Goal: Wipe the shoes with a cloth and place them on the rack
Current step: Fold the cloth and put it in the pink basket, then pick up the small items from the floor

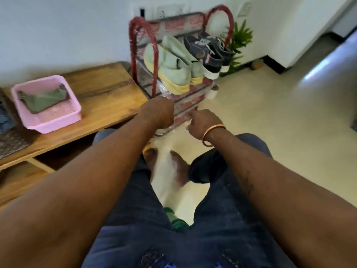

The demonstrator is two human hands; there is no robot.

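Shoes [179,53] are in neither of the hands. Both pairs already lie on the rack [143,35], the mint-green pair [170,72] with yellow soles beside the dark pair [210,55], all tilted with their heels toward the person.

The left hand [157,113] is curled with its back to the camera, right at the rack's lower front corner. Whether it grips the frame or nothing I cannot tell. The right hand [202,122], with a bangle [212,135] at the wrist, has its fingers bent down near the lowest shelf, and what it holds, if anything, is hidden.

The rack looks light and is wrapped in film. A pull or knock at that corner could rock it, and the slanted shoes might slide forward off their shelf. The bare feet [164,165] are planted just below, where a falling shoe would land. A green object [173,219] on the floor between the knees, too blurred to name, could be kicked if the person gets up.

The cloth [44,99] lies crumpled in a pink basket [73,113] on the wooden desk [108,88] to the left, well apart from both hands. If any wiping is left, fetching it means a sideways stretch that could nudge the basket, which sits near the desk's front edge.

The floor [270,132] is pale and glossy, with a bright glare on the right. The walls are white, with sockets above the rack, and a small plant [240,37] stands just behind it.
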